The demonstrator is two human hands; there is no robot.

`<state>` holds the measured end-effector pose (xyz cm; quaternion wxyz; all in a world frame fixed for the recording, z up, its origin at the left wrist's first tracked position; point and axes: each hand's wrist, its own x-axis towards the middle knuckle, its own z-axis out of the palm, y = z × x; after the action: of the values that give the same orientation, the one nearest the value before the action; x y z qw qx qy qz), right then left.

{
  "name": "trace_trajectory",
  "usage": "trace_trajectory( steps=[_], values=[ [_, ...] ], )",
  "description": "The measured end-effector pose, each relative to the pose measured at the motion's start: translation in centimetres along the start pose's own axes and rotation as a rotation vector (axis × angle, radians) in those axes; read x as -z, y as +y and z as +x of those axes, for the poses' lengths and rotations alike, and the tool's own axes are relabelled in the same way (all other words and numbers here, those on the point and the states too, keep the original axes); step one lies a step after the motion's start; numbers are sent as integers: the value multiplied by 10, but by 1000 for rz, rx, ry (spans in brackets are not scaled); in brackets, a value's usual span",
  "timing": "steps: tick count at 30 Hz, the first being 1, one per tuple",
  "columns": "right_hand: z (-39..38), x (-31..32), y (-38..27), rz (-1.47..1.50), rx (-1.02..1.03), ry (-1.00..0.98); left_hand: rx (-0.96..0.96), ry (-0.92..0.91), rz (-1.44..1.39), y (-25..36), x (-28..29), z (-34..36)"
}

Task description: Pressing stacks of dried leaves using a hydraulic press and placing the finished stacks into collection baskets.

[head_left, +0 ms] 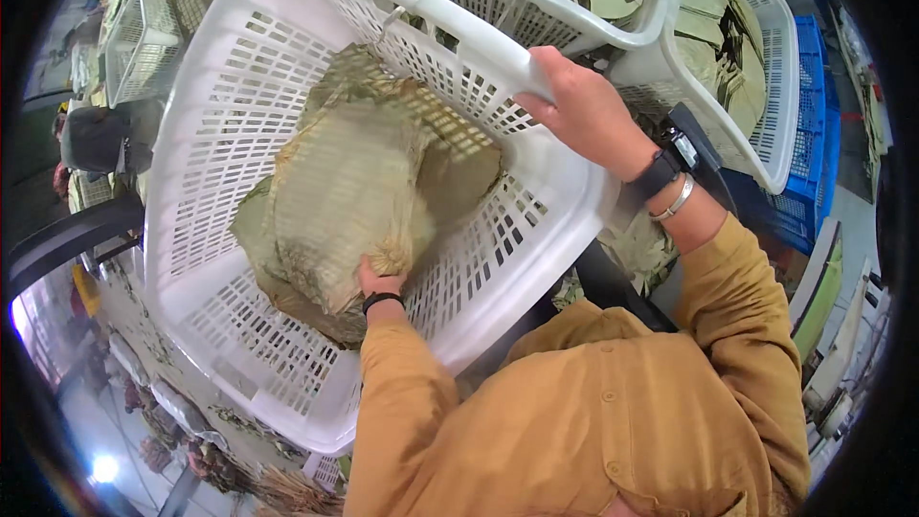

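A large white slotted plastic basket (230,115) tilts toward me. Inside it lies a stack of big pale green dried leaves (349,182). My left hand (380,280) reaches into the basket and grips the near edge of the leaf stack; most of its fingers are hidden under the leaves. My right hand (579,105) is closed around the basket's far right rim, holding it tilted. Both arms wear mustard-yellow sleeves, and each wrist carries a dark band.
A second white basket (756,67) full of similar leaves stands behind at the upper right, over a blue crate (809,182). More white baskets (144,38) sit at the upper left. A dark curved bar (67,235) runs at the left.
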<state>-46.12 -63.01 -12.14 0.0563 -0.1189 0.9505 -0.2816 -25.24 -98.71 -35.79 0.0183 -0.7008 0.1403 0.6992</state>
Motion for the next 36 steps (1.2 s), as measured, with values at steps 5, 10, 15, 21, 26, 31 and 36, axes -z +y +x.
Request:
trace_trajectory(
  steps=[5, 10, 15, 21, 26, 31, 36],
  values=[
    [2, 2, -12, 61, 53, -8, -356, -269, 29, 80, 76, 54],
    [-1, -1, -10, 29, 100, 14, -1093, -373, 575, 82, 48, -51],
    [-20, 8, -16, -67, 506, 607, -1466, -231, 553, 13, -29, -250],
    [-142, 59, -71, 792, 418, -249, -1758, -462, 511, -63, -44, -407],
    [-183, 163, -25, 1501, 416, 14, -843, -1071, 80, -204, -60, -491],
    [-296, 277, 17, 1836, 171, 593, -1269, -1347, 174, -343, -72, -505],
    [-394, 357, 49, 1571, 139, 996, -788, -1627, 502, -430, -80, -535]
  ],
)
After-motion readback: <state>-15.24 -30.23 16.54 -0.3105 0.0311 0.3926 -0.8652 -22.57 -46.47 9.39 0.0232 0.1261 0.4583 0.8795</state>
